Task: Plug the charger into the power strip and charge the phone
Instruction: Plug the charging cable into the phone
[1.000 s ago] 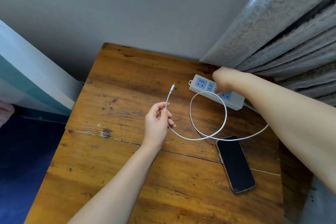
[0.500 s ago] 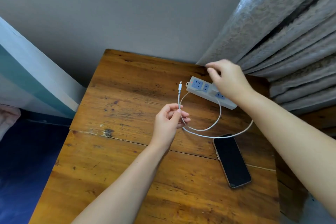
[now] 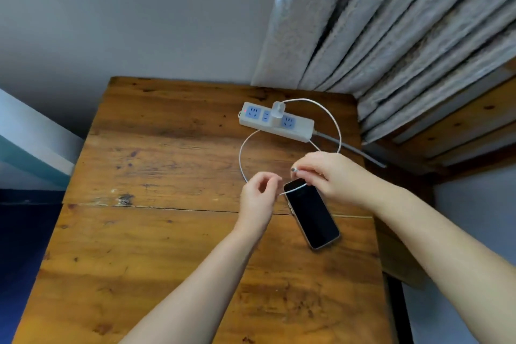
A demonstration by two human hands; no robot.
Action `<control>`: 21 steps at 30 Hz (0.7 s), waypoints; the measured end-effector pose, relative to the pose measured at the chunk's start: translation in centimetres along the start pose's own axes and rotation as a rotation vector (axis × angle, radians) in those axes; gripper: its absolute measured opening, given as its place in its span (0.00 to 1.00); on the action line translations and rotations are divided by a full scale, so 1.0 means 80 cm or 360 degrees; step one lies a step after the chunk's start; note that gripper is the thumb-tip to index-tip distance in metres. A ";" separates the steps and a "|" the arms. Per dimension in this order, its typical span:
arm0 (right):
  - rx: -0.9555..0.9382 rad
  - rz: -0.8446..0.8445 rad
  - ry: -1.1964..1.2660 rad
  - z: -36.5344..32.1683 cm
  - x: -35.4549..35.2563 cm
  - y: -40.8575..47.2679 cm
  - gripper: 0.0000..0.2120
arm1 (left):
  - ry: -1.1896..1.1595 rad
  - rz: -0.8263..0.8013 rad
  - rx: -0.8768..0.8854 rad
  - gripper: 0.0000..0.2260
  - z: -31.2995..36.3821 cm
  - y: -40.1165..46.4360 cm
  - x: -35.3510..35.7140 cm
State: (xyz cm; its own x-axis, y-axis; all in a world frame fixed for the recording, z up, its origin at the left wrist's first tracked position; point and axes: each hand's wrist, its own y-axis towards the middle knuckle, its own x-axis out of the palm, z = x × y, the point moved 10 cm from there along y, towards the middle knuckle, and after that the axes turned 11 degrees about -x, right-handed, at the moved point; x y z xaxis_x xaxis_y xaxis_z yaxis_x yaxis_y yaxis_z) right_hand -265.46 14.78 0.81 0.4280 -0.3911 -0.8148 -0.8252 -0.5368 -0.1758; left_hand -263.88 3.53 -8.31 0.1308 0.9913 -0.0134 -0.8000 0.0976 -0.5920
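Note:
A white power strip [image 3: 300,131] with blue sockets lies at the back of the wooden table [image 3: 156,246]. A white charger [image 3: 277,111] stands plugged into its middle socket. The white cable [image 3: 332,123] loops from the charger around the strip towards my hands. A black phone [image 3: 314,216] lies screen up on the table's right side. My left hand [image 3: 258,200] pinches the cable just left of the phone's top end. Above that end, my right hand [image 3: 332,176] pinches the cable near its free end. The connector tip is hidden by the fingers.
Grey curtains [image 3: 391,22] hang at the back right, touching the table corner. The strip's grey power cord [image 3: 351,149] runs off the table's right edge. A grey wall stands behind, and a white and teal panel [image 3: 30,148] stands at the left.
My right hand left the power strip, where the charger now stands plugged in, and came down to the cable above the phone. My left hand moved right with the cable, towards the phone.

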 end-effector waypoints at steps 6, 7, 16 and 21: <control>0.0595 -0.0465 -0.0428 0.109 0.087 -0.060 0.05 | -0.0020 -0.0046 -0.0788 0.14 -0.124 -0.020 0.043; 0.0673 -0.0450 -0.0367 0.119 0.097 -0.065 0.06 | -0.0019 -0.0023 -0.0799 0.15 -0.129 -0.021 0.049; 0.1095 0.0044 0.0475 0.152 0.117 -0.081 0.11 | -0.0478 0.0000 -0.0886 0.15 -0.128 -0.008 0.073; 0.1082 0.0388 0.1115 0.103 0.120 -0.049 0.13 | -0.0660 -0.0088 -0.0783 0.22 -0.105 0.009 0.022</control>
State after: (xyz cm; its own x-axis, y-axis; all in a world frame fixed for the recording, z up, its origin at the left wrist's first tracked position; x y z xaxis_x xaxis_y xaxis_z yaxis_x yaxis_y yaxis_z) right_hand -261.15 19.29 -10.91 0.1590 -0.9024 -0.4005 -0.8608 0.0719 -0.5038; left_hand -259.32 4.63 -15.51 -0.1520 0.9473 0.2822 -0.4240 0.1954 -0.8843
